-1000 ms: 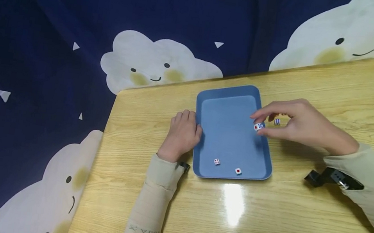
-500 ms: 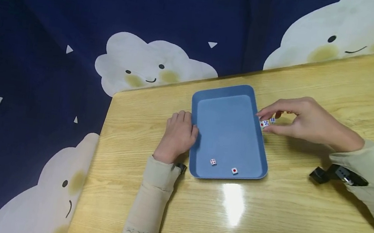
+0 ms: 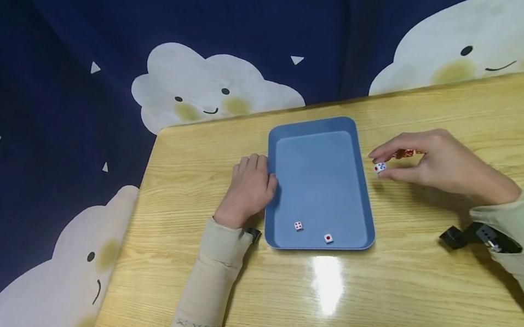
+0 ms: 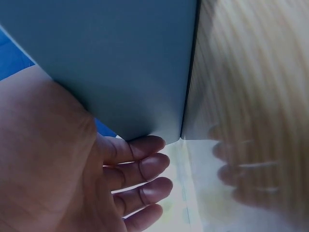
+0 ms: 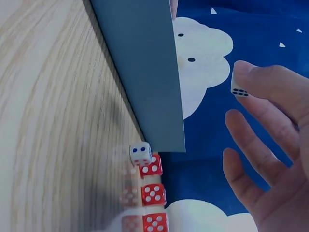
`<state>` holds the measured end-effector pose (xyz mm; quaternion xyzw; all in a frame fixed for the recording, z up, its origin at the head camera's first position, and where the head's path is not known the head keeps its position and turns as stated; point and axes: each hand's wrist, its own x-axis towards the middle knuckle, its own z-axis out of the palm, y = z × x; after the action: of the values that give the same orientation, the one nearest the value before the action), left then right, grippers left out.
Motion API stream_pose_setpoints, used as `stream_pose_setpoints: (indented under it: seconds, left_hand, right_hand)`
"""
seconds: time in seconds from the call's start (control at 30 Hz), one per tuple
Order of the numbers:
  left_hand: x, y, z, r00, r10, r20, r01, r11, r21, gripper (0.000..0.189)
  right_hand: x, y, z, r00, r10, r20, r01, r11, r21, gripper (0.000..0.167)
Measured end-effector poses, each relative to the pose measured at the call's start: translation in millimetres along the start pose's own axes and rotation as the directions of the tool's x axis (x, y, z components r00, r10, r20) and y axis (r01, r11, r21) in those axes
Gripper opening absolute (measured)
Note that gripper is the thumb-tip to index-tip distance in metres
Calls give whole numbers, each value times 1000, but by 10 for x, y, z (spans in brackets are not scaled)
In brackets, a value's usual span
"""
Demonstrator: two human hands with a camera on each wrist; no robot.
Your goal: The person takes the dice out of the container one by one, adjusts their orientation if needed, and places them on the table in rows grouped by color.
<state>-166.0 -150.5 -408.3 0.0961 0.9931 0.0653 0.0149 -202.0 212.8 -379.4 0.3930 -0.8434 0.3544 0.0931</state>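
My right hand [image 3: 441, 162] pinches a white die [image 3: 379, 167] between thumb and fingertips, raised above the table just right of the blue tray [image 3: 325, 133]. In the right wrist view, that die shows dark pips [image 5: 239, 92] and the other fingers are spread apart. My left hand [image 3: 249, 189] grips the tray's left rim, thumb over the edge and fingertips [image 4: 153, 166] along the outer wall. Inside the tray, near its front, lie a white die with four red pips [image 3: 298, 226] and one with a single red pip [image 3: 329, 238].
Red dice [image 5: 153, 195] stand in a row on the table right of the tray, partly hidden by my right hand in the head view. Another white die [image 5: 141, 153] sits beside the row. A dark blue curtain [image 3: 242, 12] with clouds borders the wooden table [image 3: 401, 314].
My right hand has carried the pinched die from over the tray's right side out past the rim. My left hand keeps its grip on the tray.
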Motion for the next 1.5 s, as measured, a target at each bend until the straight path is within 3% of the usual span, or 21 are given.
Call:
stream_pose_setpoints:
  seconds: [0.27, 0.5, 0.7, 0.9, 1.5]
  left_hand:
    - [-4, -2, 1, 1000, -3, -8, 3, 1000, -5, 31]
    - [-12, 2, 0, 1000, -1, -8, 0, 1000, -7, 31]
    - [-22, -3, -8, 1000, -1, -6, 1, 1000, -6, 31]
    - [-39, 1, -21, 1000, -3, -3, 3, 1000, -2, 32]
    - [-36, -1, -8, 1000, -5, -6, 5, 1000, -4, 33]
  right_hand:
    - [-26, 46, -10, 992, 120, 35, -121, 991, 49, 35]
    - [-44, 119, -1, 989, 140, 50, -144, 986, 86, 32]
    - [-54, 141, -10, 985, 164, 52, -165, 986, 22, 32]
    - [-65, 180, -13, 968, 235, 84, -233, 972, -35, 31]
    - [-92, 261, -12, 936, 320, 150, -313, 947, -68, 25]
